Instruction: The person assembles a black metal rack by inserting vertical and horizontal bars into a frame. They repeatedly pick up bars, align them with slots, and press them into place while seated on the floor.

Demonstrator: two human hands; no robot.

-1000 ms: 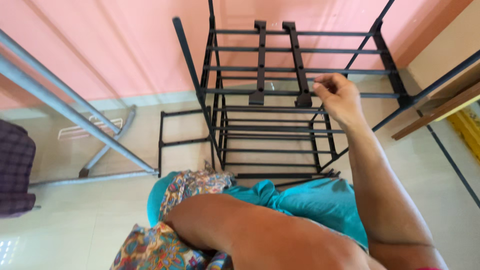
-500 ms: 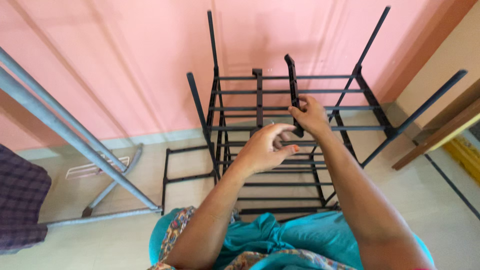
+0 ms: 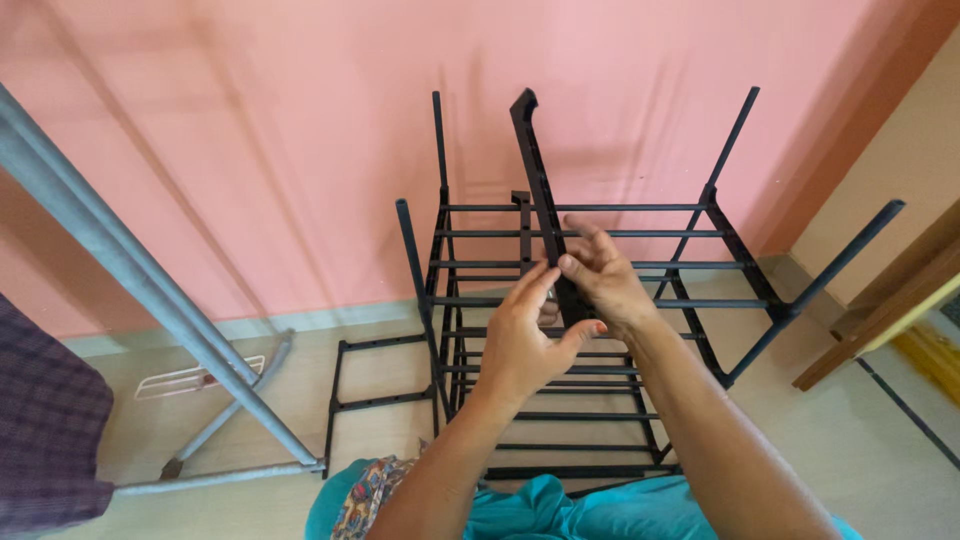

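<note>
Since half a second ago, the black plastic bar (image 3: 540, 190) is standing taller, its hooked tip now rising well above the top rails of the black metal rack (image 3: 700, 250) toward the upper middle of the frame. Its long axis is running nearly upright, leaning slightly left at the top, with the lower end hidden behind the hands at the centre. The right hand (image 3: 600, 280) is reaching in from the lower right, forearm slanting up, its fingers curling around the bar's lower part and gripping it. The left hand (image 3: 525, 335) is coming up from the bottom centre, back toward the camera, fingers extended upward and pressing against the bar just beside the right hand. Behind the rack is standing a pink wall (image 3: 250, 150); a grey metal frame (image 3: 130, 280) is crossing the left side.
</note>
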